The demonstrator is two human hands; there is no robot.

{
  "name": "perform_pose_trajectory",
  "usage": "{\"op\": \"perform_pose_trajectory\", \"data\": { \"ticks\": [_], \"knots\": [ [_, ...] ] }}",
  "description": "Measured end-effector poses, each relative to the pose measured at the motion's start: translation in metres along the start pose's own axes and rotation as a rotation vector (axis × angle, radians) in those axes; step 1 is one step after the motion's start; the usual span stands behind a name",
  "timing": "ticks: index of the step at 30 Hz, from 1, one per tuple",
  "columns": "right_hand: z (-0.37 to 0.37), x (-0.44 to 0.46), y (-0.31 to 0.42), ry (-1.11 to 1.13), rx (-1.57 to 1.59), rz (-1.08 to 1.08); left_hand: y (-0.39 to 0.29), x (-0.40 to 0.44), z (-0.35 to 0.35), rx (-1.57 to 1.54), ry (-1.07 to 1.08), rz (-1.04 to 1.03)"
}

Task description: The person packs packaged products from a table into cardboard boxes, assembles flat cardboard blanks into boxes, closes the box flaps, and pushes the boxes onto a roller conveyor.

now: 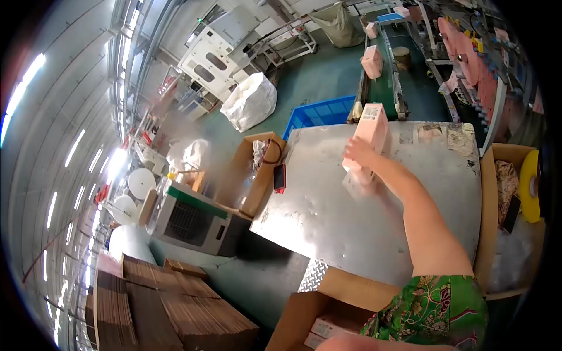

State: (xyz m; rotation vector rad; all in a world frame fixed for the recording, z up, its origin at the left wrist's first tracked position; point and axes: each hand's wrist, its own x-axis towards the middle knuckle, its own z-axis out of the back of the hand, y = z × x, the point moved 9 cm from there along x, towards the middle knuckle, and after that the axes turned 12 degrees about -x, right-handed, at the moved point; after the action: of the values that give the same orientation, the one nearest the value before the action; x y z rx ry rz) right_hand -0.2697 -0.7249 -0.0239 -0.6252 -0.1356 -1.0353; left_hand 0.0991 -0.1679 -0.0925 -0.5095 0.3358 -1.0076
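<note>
My right hand (358,152) reaches across a metal table (328,210), its fingers closed around the side of a pale pink pack (374,121) with printed labels. The pack stands near the table's far edge. Below that hand, a blurred pale pink and clear shape (360,182) lies close to the tabletop; what it is cannot be made out. At the bottom edge, a piece of my left arm or hand (351,343) shows over an open cardboard carton (298,313). Its fingers are out of sight. Pink packs (328,329) lie inside that carton.
Behind the table, a conveyor (383,93) carries more pink packs (372,61). A blue crate (319,114) stands beside it. Open cartons (257,175) flank the table on both sides. Stacked flat cardboard (175,304) and a grey-green cooler (187,219) are at left.
</note>
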Motion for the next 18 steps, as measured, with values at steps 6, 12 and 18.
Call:
{"op": "perform_pose_trajectory", "data": {
  "ticks": [6, 12, 18],
  "knots": [
    [0.038, -0.025, 0.080, 0.159, 0.342, 0.516, -0.010, 0.016, -0.005, 0.087, 0.028, 0.067],
    [0.194, -0.151, 0.193, 0.215, 0.418, 1.111, 0.059, -0.031, 0.016, 0.136, 0.099, 0.409],
    [0.214, -0.151, 0.187, 0.158, 0.909, 0.985, 0.047, -0.071, 0.015, 0.217, 0.551, 0.558]
  ]
}}
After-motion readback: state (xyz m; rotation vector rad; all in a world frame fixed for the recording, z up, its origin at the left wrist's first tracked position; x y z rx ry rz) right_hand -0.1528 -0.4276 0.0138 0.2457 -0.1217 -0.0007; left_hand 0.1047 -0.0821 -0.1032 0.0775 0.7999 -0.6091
